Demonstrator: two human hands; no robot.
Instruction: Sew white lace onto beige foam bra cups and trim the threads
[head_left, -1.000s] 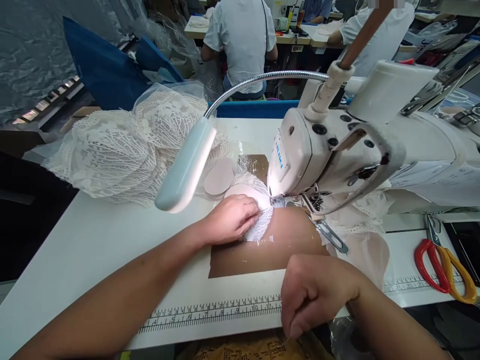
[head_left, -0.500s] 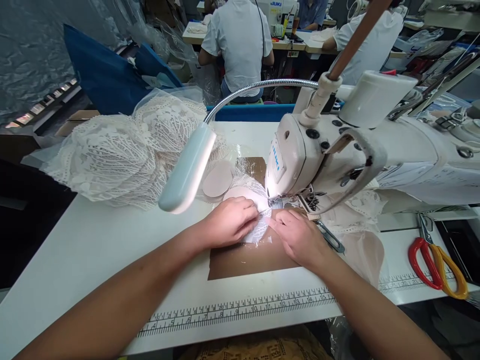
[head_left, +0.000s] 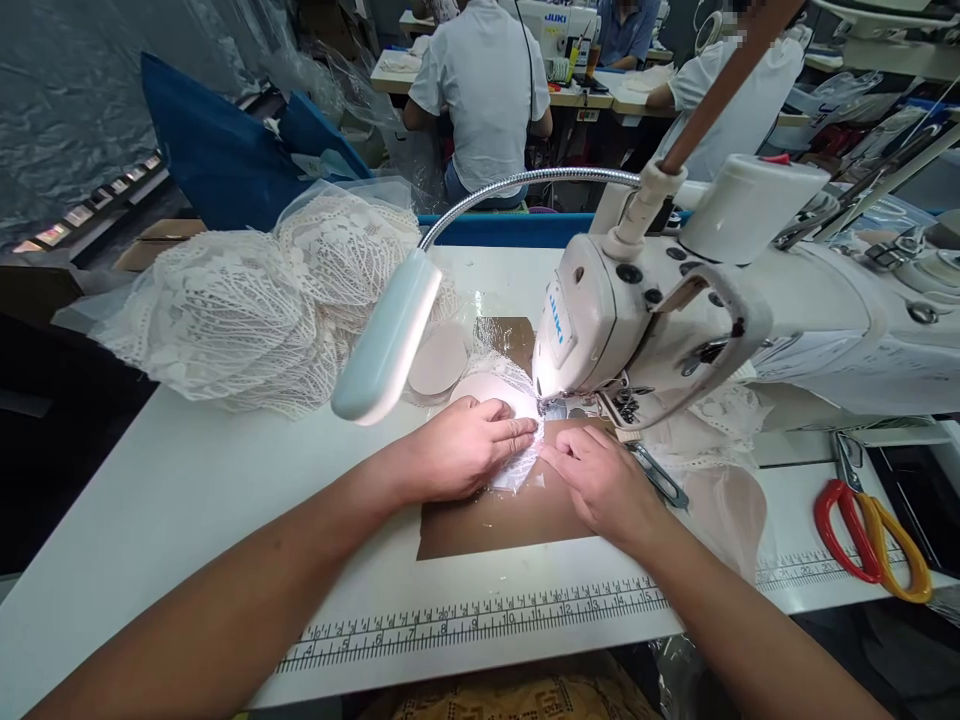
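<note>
A piece of white lace fabric [head_left: 516, 474] with a pale round pad lies under the needle end of a white sewing machine [head_left: 581, 310]. My left hand [head_left: 469, 448] rests on the lace, fingers stretched flat, with the fingertips close to the needle area. On the other side, my right hand [head_left: 604, 478] has curled fingers, with thumb and index finger at the lace's right edge. Beneath both hands is a brown sheet [head_left: 487, 530] on the table. Just right of my right hand lies a narrow metal tool [head_left: 660, 475], partly covered.
A pile of lace pieces [head_left: 225, 310] sits at the left, near round pads [head_left: 436, 360]. A lamp [head_left: 388, 335] arches over the table. Scissors [head_left: 874, 535] lie at the right, beyond sheer fabric [head_left: 724, 510]. A ruler strip [head_left: 480, 620] runs along the front. Co-workers sit behind.
My left hand's fingers have straightened and reached right across the lace. My right hand stays at the lace edge with its fingers a little more curled. The whole view has shifted slightly.
</note>
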